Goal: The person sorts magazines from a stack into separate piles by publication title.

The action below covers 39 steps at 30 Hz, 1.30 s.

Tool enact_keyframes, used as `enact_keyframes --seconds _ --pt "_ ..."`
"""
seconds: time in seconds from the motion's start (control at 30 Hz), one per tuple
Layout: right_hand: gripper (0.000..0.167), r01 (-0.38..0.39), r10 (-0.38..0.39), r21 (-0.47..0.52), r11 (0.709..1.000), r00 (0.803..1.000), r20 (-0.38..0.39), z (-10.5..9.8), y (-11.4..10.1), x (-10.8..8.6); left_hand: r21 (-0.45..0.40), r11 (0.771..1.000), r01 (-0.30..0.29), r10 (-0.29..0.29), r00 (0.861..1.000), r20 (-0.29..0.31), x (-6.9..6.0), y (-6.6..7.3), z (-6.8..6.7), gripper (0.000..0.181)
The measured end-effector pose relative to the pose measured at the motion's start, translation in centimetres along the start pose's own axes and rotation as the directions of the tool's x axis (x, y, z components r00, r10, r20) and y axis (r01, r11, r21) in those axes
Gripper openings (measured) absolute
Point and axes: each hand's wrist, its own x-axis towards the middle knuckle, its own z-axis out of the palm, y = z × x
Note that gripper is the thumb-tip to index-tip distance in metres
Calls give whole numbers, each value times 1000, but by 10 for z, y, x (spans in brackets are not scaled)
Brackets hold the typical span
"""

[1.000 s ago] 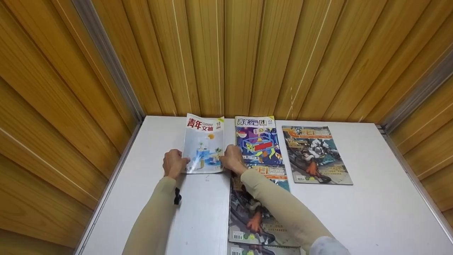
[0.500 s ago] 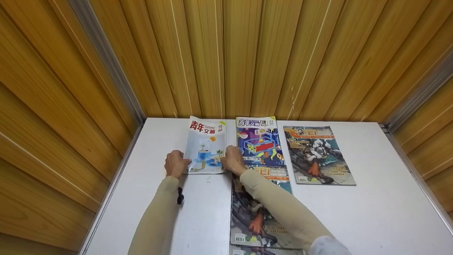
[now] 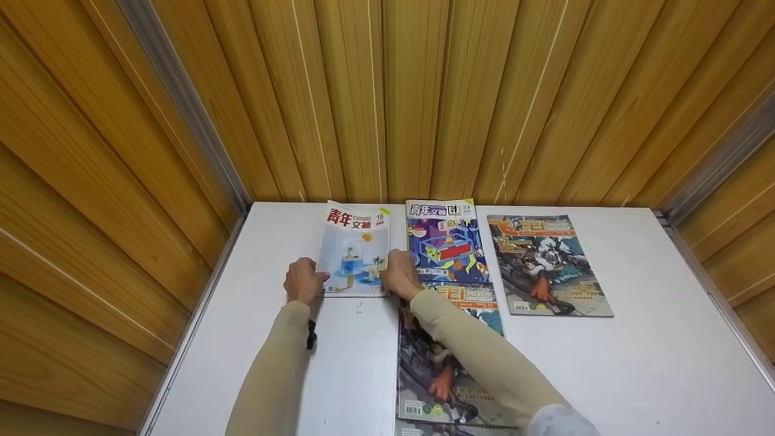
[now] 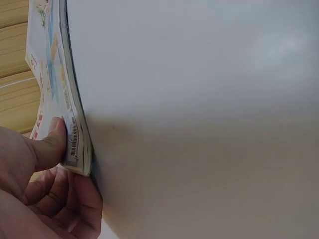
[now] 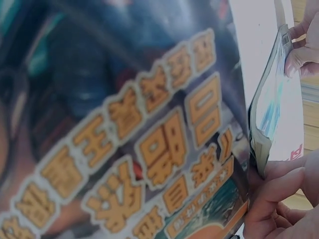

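A pale blue and white magazine (image 3: pixel 354 251) with red title characters lies near the table's back edge in the head view. My left hand (image 3: pixel 303 281) pinches its lower left corner, thumb on the cover. At the lower right corner my right hand (image 3: pixel 400 274) grips it. In the left wrist view the left thumb (image 4: pixel 52 147) presses beside the barcode, fingers curled beneath the spine. The right wrist view has the right hand (image 5: pixel 276 204) at the near corner and the left hand (image 5: pixel 305 50) at the far one.
A purple magazine (image 3: pixel 445 245) lies just right of my right hand. Below it a dark comic magazine (image 3: pixel 433 369) sits partly under my right forearm, with another at the bottom edge. A matching dark magazine (image 3: pixel 548 266) lies farther right. Wood-panel walls (image 3: pixel 412 103) enclose the white table (image 3: pixel 351 363).
The pale blue magazine's raised, wavy top edge has settled lower and flatter. Both hands keep hold of its lower corners. The head view has shifted slightly.
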Motion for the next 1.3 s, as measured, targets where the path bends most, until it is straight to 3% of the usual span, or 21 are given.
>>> enact_keyframes --seconds 0.2,0.43,0.67,0.8,0.9,1.1,1.3 --pt "14 -37 36 20 999 999 22 -6 -3 -1 -14 1000 15 -15 1000 6 -1 2 1 43" --pt "5 -40 40 4 999 999 32 -9 -1 5 6 1000 -23 23 1000 -16 0 4 -2 43" --pt "27 26 -26 2 1000 998 -48 -13 -3 4 42 999 -30 32 999 -29 3 4 -7 46" --pt "29 71 -66 56 996 993 -96 -28 -14 -15 73 996 -55 58 997 -46 0 6 -6 44" --pt "29 95 -81 144 985 992 -97 -49 -27 -35 78 994 -76 83 993 -89 -9 8 -4 41" --pt "60 93 -81 219 971 995 -62 -70 -28 -67 16 992 -127 128 978 -166 -44 12 4 33" --pt "54 64 -46 288 955 997 -68 -87 -9 -98 -27 975 -221 213 960 -184 -77 15 7 27"
